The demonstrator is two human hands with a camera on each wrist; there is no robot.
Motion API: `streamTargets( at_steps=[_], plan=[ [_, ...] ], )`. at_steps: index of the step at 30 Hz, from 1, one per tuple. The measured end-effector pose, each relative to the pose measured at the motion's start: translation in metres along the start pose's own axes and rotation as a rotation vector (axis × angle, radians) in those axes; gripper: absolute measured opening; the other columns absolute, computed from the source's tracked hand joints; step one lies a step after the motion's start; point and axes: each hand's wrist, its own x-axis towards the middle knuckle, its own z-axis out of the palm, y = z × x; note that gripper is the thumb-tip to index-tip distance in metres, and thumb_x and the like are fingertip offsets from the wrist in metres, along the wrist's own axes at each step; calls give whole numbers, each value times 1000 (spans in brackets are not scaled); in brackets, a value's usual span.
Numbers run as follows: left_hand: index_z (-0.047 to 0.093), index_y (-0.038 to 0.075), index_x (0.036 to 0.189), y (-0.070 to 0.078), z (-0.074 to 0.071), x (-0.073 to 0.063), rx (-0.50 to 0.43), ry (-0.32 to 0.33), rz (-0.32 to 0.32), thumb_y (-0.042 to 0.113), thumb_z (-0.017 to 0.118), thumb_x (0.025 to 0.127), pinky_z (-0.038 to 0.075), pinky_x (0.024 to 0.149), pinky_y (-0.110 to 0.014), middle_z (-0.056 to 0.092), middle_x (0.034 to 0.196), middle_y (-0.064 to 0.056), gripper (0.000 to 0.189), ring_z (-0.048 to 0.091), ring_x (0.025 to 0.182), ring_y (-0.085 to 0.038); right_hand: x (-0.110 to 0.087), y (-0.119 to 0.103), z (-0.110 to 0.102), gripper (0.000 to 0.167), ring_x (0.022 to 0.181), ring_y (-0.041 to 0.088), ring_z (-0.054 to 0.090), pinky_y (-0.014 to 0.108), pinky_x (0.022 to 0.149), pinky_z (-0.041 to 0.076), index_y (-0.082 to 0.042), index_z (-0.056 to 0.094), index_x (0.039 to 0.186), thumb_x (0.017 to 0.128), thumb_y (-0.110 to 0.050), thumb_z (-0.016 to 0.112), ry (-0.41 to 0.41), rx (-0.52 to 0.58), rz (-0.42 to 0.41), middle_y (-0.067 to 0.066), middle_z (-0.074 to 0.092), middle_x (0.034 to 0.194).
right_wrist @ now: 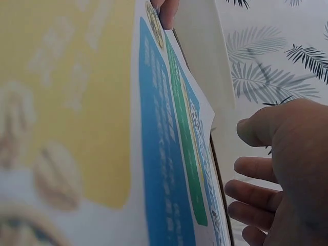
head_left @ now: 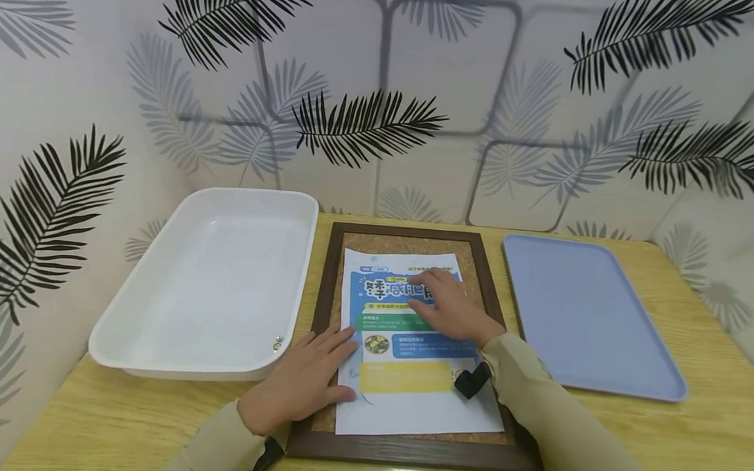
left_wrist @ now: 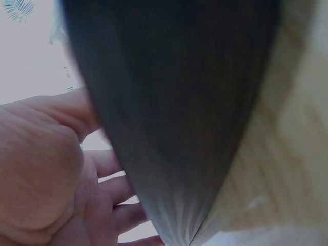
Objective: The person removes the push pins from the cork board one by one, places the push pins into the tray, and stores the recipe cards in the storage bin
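Observation:
A printed poster (head_left: 408, 410) with blue, green and yellow blocks lies on a cork board (head_left: 401, 244) in a dark wooden frame (head_left: 407, 450). My left hand (head_left: 306, 378) rests with spread fingers across the frame's left side, its fingertips on the poster's left edge. The frame side (left_wrist: 169, 102) fills much of the left wrist view and partly hides that hand. Over the poster's upper right is my right hand (head_left: 452, 307), palm down, its fingers loosely bent. In the right wrist view, its fingers (right_wrist: 251, 192) hold nothing and overlap the poster's far part.
To the left stands a deep white tray (head_left: 194, 284), with small shiny and yellow pieces (head_left: 277, 343) in its near right corner. A flat lavender tray (head_left: 592, 312) lies on the right of the wooden table (head_left: 716, 344). A leaf-patterned wall (head_left: 358, 55) rises behind.

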Motion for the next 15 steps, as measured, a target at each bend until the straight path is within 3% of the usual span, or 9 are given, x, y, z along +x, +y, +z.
streamTargets(
  at_steps=[7,15],
  plan=[
    [48,0,138,-1,1,2,-64,12,-40,42,70,86,32,110,-55,39,152,-14,71,31,142,-35,19,3,10,38,114,30,49,48,102,40,1,56,127,96,-20,57,-34,93,39,16,56,125],
    [50,1,137,-4,2,3,-85,33,-35,43,72,83,33,108,-56,41,150,-14,71,33,141,-35,42,7,20,33,108,29,54,45,96,44,2,58,123,96,-16,55,-32,169,47,17,57,117]
  ],
)
